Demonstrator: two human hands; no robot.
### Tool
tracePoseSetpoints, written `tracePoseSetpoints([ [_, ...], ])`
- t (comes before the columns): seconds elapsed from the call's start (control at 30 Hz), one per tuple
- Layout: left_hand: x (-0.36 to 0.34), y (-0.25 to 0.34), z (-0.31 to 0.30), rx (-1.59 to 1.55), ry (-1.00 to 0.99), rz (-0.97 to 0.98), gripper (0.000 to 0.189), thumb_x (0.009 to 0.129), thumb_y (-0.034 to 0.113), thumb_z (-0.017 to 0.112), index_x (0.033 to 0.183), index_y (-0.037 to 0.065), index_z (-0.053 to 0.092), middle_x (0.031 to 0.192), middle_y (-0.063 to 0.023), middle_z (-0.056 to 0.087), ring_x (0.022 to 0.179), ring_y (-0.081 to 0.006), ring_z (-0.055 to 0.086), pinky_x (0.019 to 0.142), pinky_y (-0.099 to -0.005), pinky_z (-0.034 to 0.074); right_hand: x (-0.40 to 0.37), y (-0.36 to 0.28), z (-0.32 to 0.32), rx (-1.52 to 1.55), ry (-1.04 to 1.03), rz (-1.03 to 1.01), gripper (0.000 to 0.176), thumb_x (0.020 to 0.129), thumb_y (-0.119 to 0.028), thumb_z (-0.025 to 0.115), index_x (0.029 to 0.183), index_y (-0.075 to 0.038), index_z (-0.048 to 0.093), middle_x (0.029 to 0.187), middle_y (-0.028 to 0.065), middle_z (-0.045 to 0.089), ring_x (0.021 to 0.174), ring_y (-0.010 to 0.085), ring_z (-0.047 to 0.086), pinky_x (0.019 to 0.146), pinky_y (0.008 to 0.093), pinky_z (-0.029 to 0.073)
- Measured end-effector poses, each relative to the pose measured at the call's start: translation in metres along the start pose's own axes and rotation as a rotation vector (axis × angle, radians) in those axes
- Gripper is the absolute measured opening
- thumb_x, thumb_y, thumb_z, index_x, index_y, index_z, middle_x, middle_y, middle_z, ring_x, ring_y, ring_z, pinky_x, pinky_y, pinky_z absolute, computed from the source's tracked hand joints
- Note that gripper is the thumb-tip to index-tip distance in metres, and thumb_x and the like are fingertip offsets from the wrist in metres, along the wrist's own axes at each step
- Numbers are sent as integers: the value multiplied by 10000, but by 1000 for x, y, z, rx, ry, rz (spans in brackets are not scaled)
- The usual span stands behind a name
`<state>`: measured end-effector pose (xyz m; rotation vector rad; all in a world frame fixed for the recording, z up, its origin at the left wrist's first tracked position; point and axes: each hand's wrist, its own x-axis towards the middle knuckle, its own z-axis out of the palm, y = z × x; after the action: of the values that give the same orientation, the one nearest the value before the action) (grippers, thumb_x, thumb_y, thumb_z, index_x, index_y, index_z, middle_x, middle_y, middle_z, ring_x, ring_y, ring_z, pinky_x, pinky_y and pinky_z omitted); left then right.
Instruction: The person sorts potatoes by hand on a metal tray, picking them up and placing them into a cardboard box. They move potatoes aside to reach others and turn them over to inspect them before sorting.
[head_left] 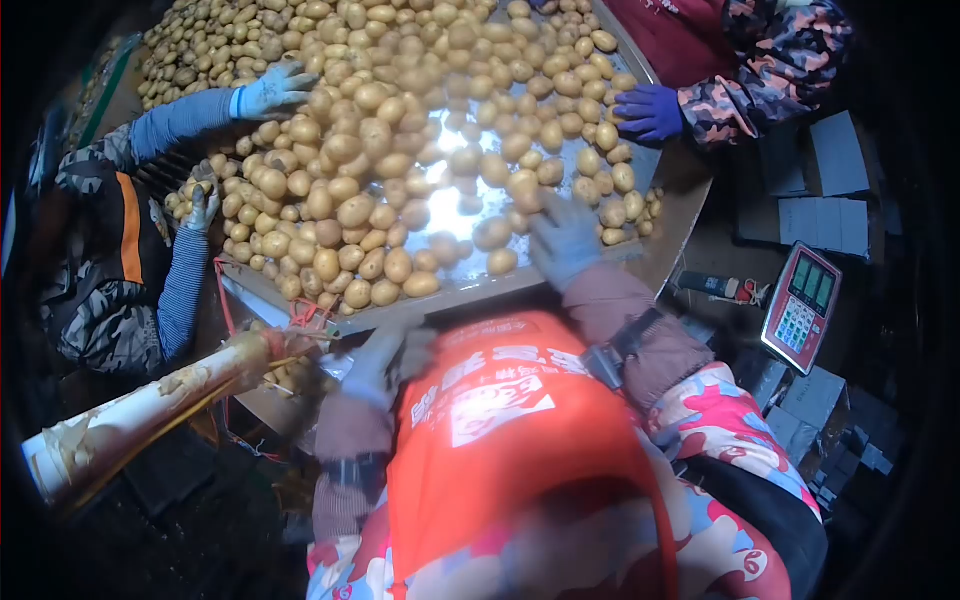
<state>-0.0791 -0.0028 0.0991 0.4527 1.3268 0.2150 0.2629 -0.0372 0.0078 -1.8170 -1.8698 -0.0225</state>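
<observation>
My right hand (565,240), in a grey glove, reaches over the near edge of the metal sorting table (480,283), beside a few potatoes (501,262). Motion blurs its fingers, and whether it holds anything is unclear. Lower down, my left hand (388,360), also gloved in grey, hangs just outside the table's front edge by the red apron (520,450). Its fingers are smeared too. Many potatoes (355,211) are heaped on the table's left and back parts, while fewer lie scattered over its shiny middle.
At the left, a co-worker's gloved hands (272,92) touch the heap; another co-worker's purple-gloved hand (650,112) rests at the right rim. A long tube (140,415) juts in from lower left. A scale display (803,308) and grey boxes (825,226) are at right.
</observation>
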Motion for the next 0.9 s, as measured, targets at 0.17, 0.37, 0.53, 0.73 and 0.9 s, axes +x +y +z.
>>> tracePoseSetpoints([
  [0.17, 55, 35, 59, 114, 56, -105, 380, 985, 334, 548, 1261, 83, 617, 1020, -124, 733, 677, -197, 666, 594, -316, 536, -36, 84, -42, -226, -46, 131, 182, 847, -180, 656, 1004, -93, 683, 991, 123, 667, 934, 355, 612, 915, 512, 452],
  [0.37, 64, 37, 59, 17, 143, 16, 407, 996, 348, 487, 1287, 95, 613, 1026, -118, 737, 749, -230, 696, 616, -305, 526, 55, 151, -75, -131, 167, 72, 260, 880, -153, 631, 1121, -84, 696, 1062, 159, 695, 971, 372, 636, 882, 485, 487],
  [0.53, 74, 24, 45, -28, 113, 39, 474, 1039, 440, 431, 1309, 95, 613, 1042, -139, 742, 774, -241, 705, 627, -309, 524, 125, 167, -16, -79, -192, 46, 444, 894, -208, 607, 1322, -91, 621, 1309, 179, 604, 1199, 378, 560, 1014, 454, 453],
  [0.73, 74, 26, 45, -29, 109, 56, 542, 1043, 509, 413, 1309, 85, 620, 1071, -151, 745, 757, -251, 706, 617, -322, 514, 45, 191, -42, -143, -233, -66, 520, 868, -242, 627, 1374, -129, 593, 1403, 188, 527, 1266, 388, 512, 1050, 499, 408],
  [0.9, 75, 28, 41, -62, 92, 43, 525, 1049, 485, 410, 1290, 76, 634, 1054, -142, 751, 749, -252, 719, 597, -320, 537, 0, 163, -108, -312, -355, 278, 560, 829, -196, 691, 1379, -145, 594, 1419, 198, 526, 1288, 386, 508, 1065, 516, 395],
])
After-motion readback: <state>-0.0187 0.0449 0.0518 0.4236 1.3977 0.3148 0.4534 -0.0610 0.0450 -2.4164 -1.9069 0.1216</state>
